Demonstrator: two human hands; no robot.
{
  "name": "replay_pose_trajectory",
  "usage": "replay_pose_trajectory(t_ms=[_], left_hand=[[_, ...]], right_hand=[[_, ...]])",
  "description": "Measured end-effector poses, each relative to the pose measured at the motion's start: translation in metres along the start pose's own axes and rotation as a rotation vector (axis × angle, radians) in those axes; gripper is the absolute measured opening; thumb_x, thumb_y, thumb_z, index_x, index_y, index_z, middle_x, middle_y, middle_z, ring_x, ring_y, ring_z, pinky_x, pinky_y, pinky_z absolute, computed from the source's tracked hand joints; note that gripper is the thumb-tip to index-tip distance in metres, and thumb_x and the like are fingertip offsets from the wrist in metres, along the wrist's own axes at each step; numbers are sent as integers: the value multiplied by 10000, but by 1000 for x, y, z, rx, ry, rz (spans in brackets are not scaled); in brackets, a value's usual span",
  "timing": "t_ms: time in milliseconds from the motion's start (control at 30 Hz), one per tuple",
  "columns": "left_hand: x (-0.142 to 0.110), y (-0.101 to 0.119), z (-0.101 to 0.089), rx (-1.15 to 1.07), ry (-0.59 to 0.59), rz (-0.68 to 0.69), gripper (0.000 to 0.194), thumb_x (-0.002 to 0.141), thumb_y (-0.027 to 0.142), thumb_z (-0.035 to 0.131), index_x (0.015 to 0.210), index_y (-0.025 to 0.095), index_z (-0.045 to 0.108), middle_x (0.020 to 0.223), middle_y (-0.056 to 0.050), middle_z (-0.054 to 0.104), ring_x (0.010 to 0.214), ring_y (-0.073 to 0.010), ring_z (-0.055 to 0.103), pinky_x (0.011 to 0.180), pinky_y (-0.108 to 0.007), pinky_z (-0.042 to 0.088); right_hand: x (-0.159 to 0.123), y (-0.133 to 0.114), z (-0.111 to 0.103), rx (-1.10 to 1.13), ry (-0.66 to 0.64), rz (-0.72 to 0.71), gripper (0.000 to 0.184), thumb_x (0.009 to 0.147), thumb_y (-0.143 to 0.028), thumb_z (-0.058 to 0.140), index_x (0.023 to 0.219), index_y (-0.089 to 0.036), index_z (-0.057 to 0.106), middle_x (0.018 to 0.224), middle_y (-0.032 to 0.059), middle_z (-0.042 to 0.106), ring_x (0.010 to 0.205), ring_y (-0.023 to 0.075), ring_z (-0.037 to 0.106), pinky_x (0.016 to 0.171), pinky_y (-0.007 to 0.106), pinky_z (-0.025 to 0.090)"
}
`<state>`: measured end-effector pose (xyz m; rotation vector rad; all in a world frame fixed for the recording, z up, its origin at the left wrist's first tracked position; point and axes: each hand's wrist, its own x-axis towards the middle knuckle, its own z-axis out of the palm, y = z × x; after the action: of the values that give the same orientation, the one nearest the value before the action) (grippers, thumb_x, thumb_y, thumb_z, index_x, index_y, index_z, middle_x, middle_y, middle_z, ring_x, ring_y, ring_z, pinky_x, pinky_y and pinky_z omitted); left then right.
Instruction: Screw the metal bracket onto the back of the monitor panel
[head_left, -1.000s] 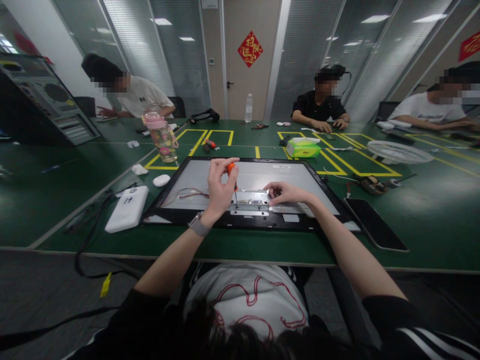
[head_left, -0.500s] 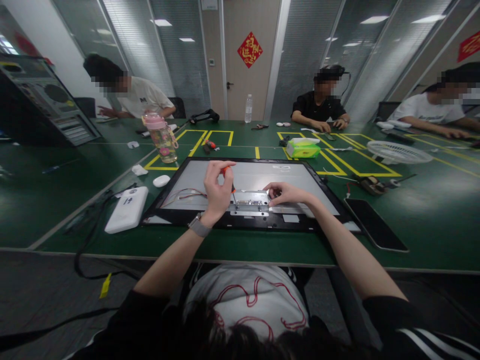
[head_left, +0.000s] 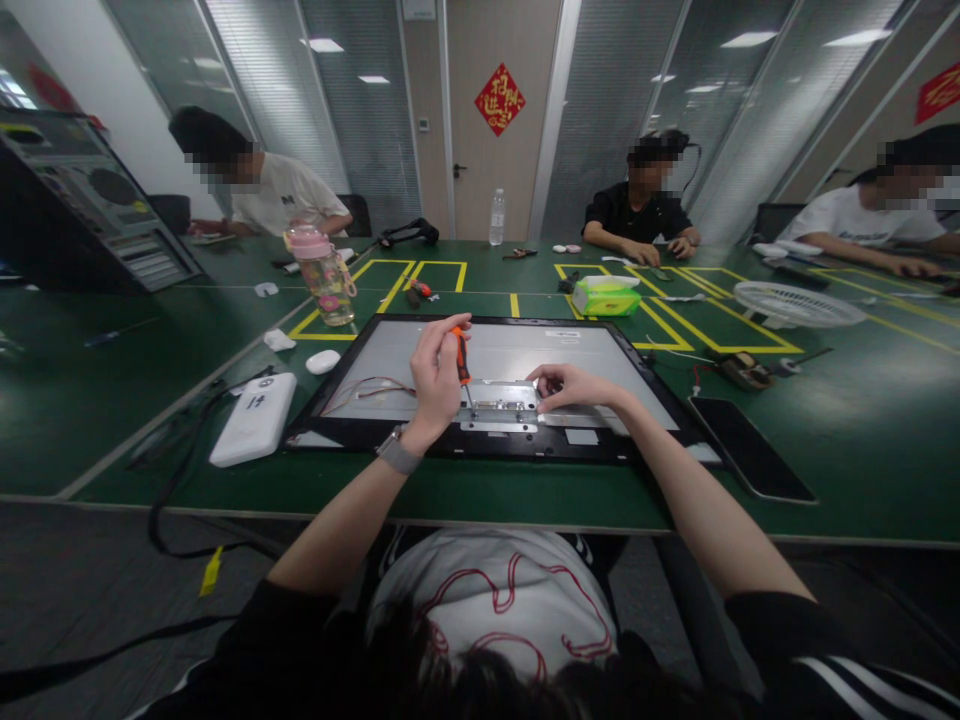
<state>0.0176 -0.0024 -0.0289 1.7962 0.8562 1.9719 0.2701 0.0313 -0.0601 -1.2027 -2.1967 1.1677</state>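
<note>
A flat display panel point(head_left: 390, 345) with a black frame lies on the green table in front of me. My left hand point(head_left: 436, 375) is closed on an orange and black screwdriver point(head_left: 462, 358), held nearly upright. Its tip meets the near left part of a silver metal bracket point(head_left: 501, 393) on the panel. My right hand point(head_left: 574, 387) grips the bracket's right end between thumb and fingers; the curled fingers are partly hidden. Thin cables point(head_left: 367, 388) run over the panel to the left of the bracket.
To the left are a white power bank point(head_left: 253, 418), a small white case point(head_left: 323, 361) and a pink-lidded bottle point(head_left: 322, 275). A phone point(head_left: 750, 448) lies at right. Beyond the panel stands a green tissue pack point(head_left: 606, 296). Several people sit across the table.
My left hand has shifted slightly left, and its fingers have rolled around the screwdriver handle, showing more of it. The right hand and the panel stay in place.
</note>
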Motion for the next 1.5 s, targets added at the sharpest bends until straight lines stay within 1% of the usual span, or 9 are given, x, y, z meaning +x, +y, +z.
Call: replay_pose_trajectory(t_ms=[133, 233, 400, 667, 867, 1067, 1200, 1400, 1500], left_hand=[[-1, -1, 1, -25, -24, -29, 285, 959, 332, 423, 1101, 211, 639, 974, -62, 677, 875, -154, 644, 806, -307, 522], [-1, 0, 2, 33, -33, -1, 242, 925, 331, 507, 1095, 220, 641, 931, -47, 658, 822, -139, 619, 777, -288, 509], [0, 3, 1, 155, 45, 101, 153, 847, 316, 637, 949, 207, 674, 874, -25, 566, 766, -124, 535, 750, -271, 465], [0, 4, -1, 68, -42, 55, 311, 971, 304, 376, 1093, 231, 652, 785, -22, 603, 856, -171, 590, 810, -319, 460], [0, 6, 0, 136, -18, 65, 199, 909, 324, 531, 1007, 230, 676, 823, -17, 565, 778, -147, 557, 769, -296, 460], [0, 5, -2, 87, -34, 102, 300, 968, 279, 395, 1096, 230, 661, 1019, -50, 630, 969, -168, 576, 880, -323, 445], [1, 2, -1, 84, -15, 75, 286, 964, 284, 411, 1117, 226, 645, 979, -43, 643, 920, -159, 590, 846, -310, 455], [2, 3, 0, 170, 45, 123, 145, 873, 287, 593, 954, 220, 692, 856, -19, 529, 803, -132, 531, 770, -269, 450], [1, 4, 0, 142, 19, 126, 210, 923, 285, 505, 1003, 237, 693, 867, -27, 542, 857, -148, 543, 807, -289, 451]], right_hand=[[0, 0, 0, 4, 0, 2, 643, 589, -466, 806, 1101, -139, 592, 704, -38, 547, 660, 134, 511, 652, 284, 387], [0, 0, 0, -8, -1, -2, 632, 593, -471, 803, 1091, -141, 597, 701, -38, 548, 665, 137, 513, 655, 286, 388], [1, 0, -1, -13, -4, -10, 633, 592, -475, 801, 1095, -146, 603, 688, -43, 549, 662, 139, 517, 653, 287, 387], [0, 0, -1, -16, -6, 0, 624, 594, -482, 800, 1089, -157, 604, 717, -30, 547, 680, 141, 510, 650, 280, 383], [0, 0, 0, -1, -15, -3, 628, 603, -467, 800, 1097, -141, 592, 716, -33, 545, 671, 135, 508, 660, 283, 385], [0, -1, -1, 1, -14, 1, 627, 598, -462, 805, 1094, -140, 597, 713, -32, 543, 680, 139, 510, 656, 284, 381], [0, 1, -1, 4, -22, 4, 621, 610, -458, 801, 1099, -137, 593, 715, -33, 539, 673, 134, 501, 647, 280, 374], [0, 1, -1, 14, -17, -1, 621, 606, -449, 802, 1102, -144, 588, 716, -36, 535, 676, 137, 502, 652, 284, 379], [0, 0, 0, 19, -18, 0, 601, 614, -443, 798, 1094, -146, 592, 712, -37, 529, 668, 134, 495, 646, 284, 374]])
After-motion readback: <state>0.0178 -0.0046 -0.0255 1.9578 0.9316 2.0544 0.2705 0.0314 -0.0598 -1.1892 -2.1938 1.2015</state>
